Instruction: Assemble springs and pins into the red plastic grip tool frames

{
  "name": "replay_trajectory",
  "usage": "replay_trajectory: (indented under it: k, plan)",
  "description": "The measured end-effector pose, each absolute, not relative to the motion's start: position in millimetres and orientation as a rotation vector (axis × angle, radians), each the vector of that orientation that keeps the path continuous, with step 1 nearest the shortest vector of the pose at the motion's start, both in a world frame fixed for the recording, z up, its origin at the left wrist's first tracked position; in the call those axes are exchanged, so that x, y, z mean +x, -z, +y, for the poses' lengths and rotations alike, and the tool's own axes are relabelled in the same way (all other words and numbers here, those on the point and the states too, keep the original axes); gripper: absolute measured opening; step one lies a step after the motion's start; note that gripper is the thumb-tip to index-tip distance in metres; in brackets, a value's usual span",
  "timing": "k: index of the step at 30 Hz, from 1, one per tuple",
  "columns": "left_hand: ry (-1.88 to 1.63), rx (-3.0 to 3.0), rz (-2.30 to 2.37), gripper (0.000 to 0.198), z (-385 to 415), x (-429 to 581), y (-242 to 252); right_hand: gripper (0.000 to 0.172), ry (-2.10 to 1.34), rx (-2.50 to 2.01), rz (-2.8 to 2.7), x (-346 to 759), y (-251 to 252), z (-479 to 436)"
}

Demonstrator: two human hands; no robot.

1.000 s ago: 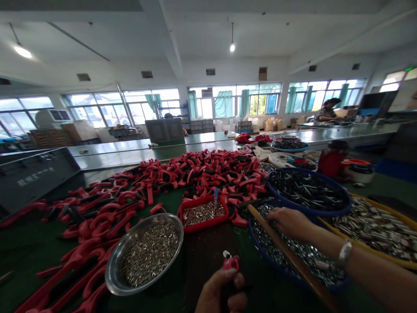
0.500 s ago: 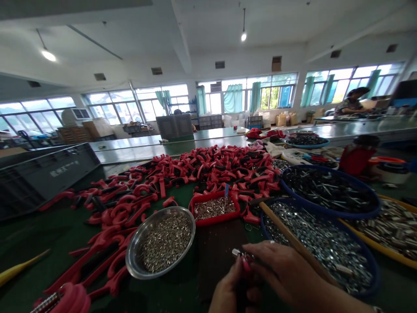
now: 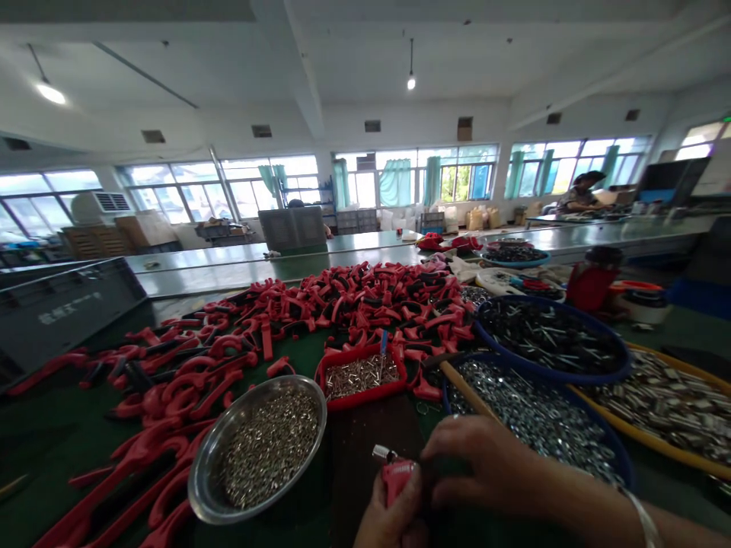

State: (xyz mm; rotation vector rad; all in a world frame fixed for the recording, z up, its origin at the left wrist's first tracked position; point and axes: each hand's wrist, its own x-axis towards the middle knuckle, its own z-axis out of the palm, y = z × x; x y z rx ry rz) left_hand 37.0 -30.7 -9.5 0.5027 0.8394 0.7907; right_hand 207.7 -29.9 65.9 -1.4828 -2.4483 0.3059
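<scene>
My left hand (image 3: 391, 511) grips a red plastic handle piece (image 3: 398, 478) low in the middle of the view, fingers wrapped round it. A small ribbed metal part (image 3: 384, 453) sticks out of its upper end. To the right, my right hand (image 3: 485, 464) is apart from the piece, its fingers bent and a gap showing between forefinger and thumb; I see nothing between them. Beneath both hands is a dark board (image 3: 365, 434). A hammer with a wooden handle (image 3: 468, 390) leans over the blue tray of small metal parts (image 3: 537, 418), just beyond my right hand.
A steel bowl (image 3: 197, 487) of small metal pins stands left, beside a red tray (image 3: 365, 396) of pins holding a blue-handled tool. Red handles (image 3: 343, 304) pile up behind. Blue and yellow trays fill the right. A grey crate (image 3: 68, 312) stands left; a co-worker (image 3: 579, 196) sits far right.
My right hand has drawn away from the red handle piece, leaving a gap. The left hand has turned the piece so more of its red side shows. The view has swung rightward.
</scene>
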Motion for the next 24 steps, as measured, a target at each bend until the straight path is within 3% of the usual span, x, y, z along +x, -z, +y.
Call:
replay_trajectory:
  k: [3,7,14,18,21,24]
  plan:
    - [-0.821,0.417,0.844,0.058,-27.6,37.6,9.7,0.025,0.129,-1.98,-2.103,279.4,-78.0,13.0]
    - [-0.777,0.387,0.807,0.061,-23.1,39.1,16.3,0.021,0.32,-2.271,-1.865,373.0,-79.4,66.7]
    - [-0.691,0.375,0.716,0.052,-21.5,31.5,20.2,0.019,0.325,-2.263,-1.865,407.8,-64.8,85.1]
    - [-0.725,0.281,0.677,0.04,-21.5,27.2,11.2,0.027,0.367,-2.115,-1.823,374.9,-78.6,62.3]
    - [-0.734,0.201,0.641,0.034,-19.9,26.8,6.3,0.028,0.199,-1.927,-1.868,317.4,-80.2,24.9]
    - [-0.712,0.141,0.55,0.035,-19.1,26.1,4.4,0.028,-0.482,-1.465,-1.818,248.2,-71.3,-18.9]
